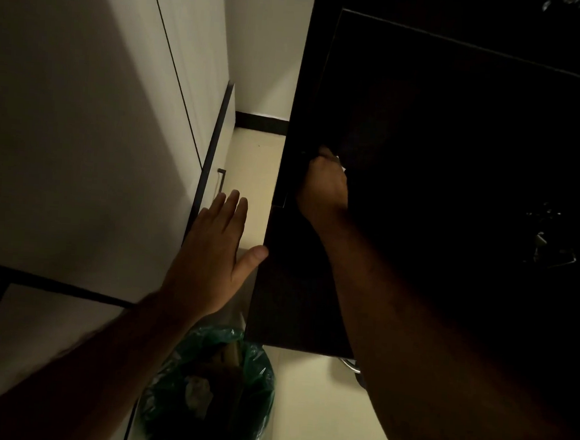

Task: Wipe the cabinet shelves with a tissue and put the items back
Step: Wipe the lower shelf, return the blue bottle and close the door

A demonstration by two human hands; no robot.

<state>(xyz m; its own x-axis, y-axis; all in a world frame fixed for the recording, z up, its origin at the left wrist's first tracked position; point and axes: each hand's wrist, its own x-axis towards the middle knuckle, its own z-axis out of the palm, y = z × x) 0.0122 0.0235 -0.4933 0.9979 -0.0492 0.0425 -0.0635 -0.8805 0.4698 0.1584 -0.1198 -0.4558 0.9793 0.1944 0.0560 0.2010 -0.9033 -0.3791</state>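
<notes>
Two bare forearms fill the near edge of the view, one reaching up from the near left, one from the near right. The dark cabinet takes up the right half; its inside is too dim to make out shelves or items. One pale cupboard front with a single dark handle stands on the left. One bin with a green liner sits on the floor near the bottom, crumpled waste inside. The left hand is spread flat, fingers straight, thumb touching the cabinet's left edge. The right hand has a curled grip, pinching one small white tissue against the cabinet's dark interior. No writing or labels can be read
</notes>
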